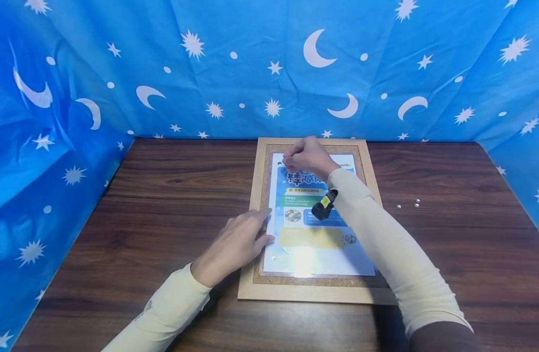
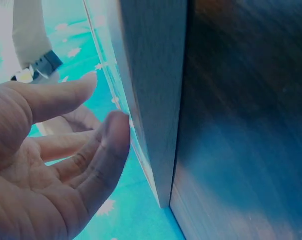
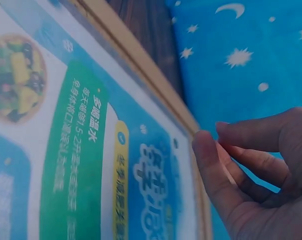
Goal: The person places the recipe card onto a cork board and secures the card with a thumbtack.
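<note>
A laminated poster point(image 1: 287, 264) with blue, green and yellow panels and Chinese print lies on a wood-framed board point(image 1: 313, 293). My left hand point(image 1: 236, 242) rests at the poster's left edge, fingers fairly straight, with thumb and fingertips reaching the edge. In the left wrist view, this hand point(image 2: 55, 160) is beside the board's frame. Over the poster's upper left corner is my right hand point(image 1: 311, 156), thumb and index fingertips brought close together. The right wrist view shows this hand point(image 3: 261, 175) near the corner; I cannot tell whether a small thing is between the fingertips.
Several small silvery pieces point(image 1: 416, 203) lie on the dark wooden table point(image 1: 172, 195) right of the board. A blue curtain point(image 1: 252, 63) with white moons and stars hangs behind and at both sides. A black strapped device point(image 1: 324, 205) hangs from my right wrist over the poster.
</note>
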Available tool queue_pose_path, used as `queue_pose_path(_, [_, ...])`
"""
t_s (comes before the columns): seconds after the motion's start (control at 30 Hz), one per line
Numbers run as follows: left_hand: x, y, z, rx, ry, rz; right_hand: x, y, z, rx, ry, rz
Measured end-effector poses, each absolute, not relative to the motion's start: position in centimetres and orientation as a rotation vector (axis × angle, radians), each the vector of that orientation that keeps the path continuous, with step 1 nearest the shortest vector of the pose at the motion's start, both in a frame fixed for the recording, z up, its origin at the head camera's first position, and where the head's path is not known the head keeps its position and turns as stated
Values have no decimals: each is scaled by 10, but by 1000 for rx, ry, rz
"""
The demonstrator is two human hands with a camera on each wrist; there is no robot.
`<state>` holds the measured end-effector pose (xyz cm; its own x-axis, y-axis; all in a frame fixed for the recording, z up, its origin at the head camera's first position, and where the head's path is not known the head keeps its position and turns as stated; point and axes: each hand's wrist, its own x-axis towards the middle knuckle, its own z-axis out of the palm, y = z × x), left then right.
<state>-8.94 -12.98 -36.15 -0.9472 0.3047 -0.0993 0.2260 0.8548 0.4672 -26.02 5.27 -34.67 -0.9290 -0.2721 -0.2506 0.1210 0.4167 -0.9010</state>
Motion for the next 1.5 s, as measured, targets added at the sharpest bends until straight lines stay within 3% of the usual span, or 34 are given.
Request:
queue_pose_path(0.33, [-85, -129, -364, 510, 2914, 584, -222, 102, -331, -267, 2479, -1385])
queue_pose_path(0.77, [-86, -137, -373, 688, 2775, 505, -189, 200, -341, -269, 2709, -1170])
queue_pose_path(1.13, [-91, -143, -380, 837, 2657, 501, -171, 278, -359, -129, 2808, -1069])
queue_pose_path(1.5, [-94, -142, -380, 858, 2650, 437, -169, 314, -383, 47, 2804, -1137])
